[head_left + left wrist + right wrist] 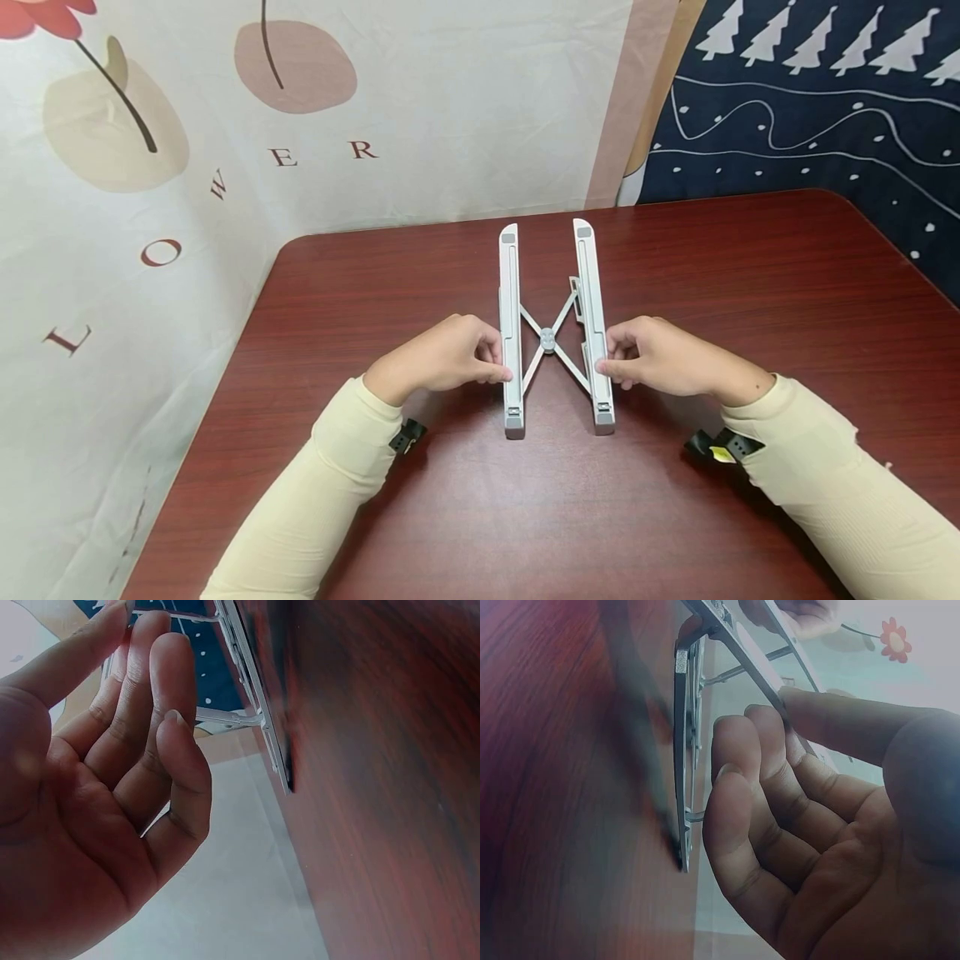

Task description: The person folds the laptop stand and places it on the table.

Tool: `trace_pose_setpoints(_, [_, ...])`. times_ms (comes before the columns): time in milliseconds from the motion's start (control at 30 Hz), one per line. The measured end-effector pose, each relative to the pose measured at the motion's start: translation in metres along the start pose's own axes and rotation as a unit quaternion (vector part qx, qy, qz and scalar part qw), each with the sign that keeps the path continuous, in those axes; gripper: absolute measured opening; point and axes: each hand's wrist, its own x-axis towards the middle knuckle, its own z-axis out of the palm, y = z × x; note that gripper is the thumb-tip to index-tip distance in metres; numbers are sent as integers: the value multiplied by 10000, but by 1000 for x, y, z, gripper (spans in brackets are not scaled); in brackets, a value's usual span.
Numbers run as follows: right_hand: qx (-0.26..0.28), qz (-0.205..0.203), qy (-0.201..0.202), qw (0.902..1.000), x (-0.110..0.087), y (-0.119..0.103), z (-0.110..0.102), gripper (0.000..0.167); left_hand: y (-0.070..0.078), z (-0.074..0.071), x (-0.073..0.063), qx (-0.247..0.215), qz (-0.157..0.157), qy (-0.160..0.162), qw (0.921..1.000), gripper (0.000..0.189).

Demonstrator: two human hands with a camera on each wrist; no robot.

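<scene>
A silver folding laptop stand [511, 292] is on the table in the head view, its two long rails spread apart at a slight angle. Thin crossed struts meet at a round hub [547, 340] between them. My left hand [453, 357] pinches the left rail, thumb on its upper face. On the other side, my right hand [663, 358] pinches the right rail [594, 308] between thumb and fingers. Both wrist views show the remaining fingers curled beside the stand. In the right wrist view, the lower bars [681, 750] stand close over the table surface.
The reddish-brown wooden table [540, 517] has rounded back corners. Behind it hangs a pale cloth [450, 100] with flower shapes and letters. A dark blue cloth [795, 125] with white trees hangs at the back right. Dark straps [738, 446] are at both wrists.
</scene>
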Motion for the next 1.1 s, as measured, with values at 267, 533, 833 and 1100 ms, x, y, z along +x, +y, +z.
trace_pose_setpoints(267, [31,-9,-37,10000,-1,-1,3,15,3,2,-1,28,-25,-86,10000,19])
trace_pose_setpoints(533, [19,-7,-56,10000,-1,-4,3,15,5,4,0,46,-58,-71,9999,19])
trace_pose_setpoints(833, [-32,-33,-57,10000,-1,-5,5,16,8,5,-1,56,-1,-20,10000,20])
trace_pose_setpoints(1100, [-110,-80,-46,9999,0,-5,7,18,9,7,-1,64,35,-23,10000,21])
